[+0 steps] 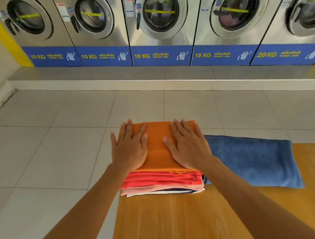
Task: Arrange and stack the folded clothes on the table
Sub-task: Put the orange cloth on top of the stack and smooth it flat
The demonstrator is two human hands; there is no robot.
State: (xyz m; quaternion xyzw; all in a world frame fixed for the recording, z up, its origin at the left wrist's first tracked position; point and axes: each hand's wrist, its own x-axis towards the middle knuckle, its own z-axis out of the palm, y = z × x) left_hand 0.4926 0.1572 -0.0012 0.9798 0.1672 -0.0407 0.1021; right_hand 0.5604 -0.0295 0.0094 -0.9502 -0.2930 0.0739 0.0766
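Note:
A stack of folded clothes [162, 181] sits at the far left corner of the wooden table [184, 220]. An orange garment [158, 144] lies on top, with red, pink, white and dark striped layers below it. My left hand [129, 147] lies flat, fingers spread, on the left part of the orange garment. My right hand [187, 145] presses flat on its right part. Neither hand grips anything. A folded blue towel [255, 159] lies on the table just right of the stack, touching its lower right corner.
The table's left edge runs close by the stack, and tiled floor [58, 150] lies beyond it. A raised grey step [148, 77] carries a row of steel washing machines [158, 15] across the back. A pale wall stands at the left.

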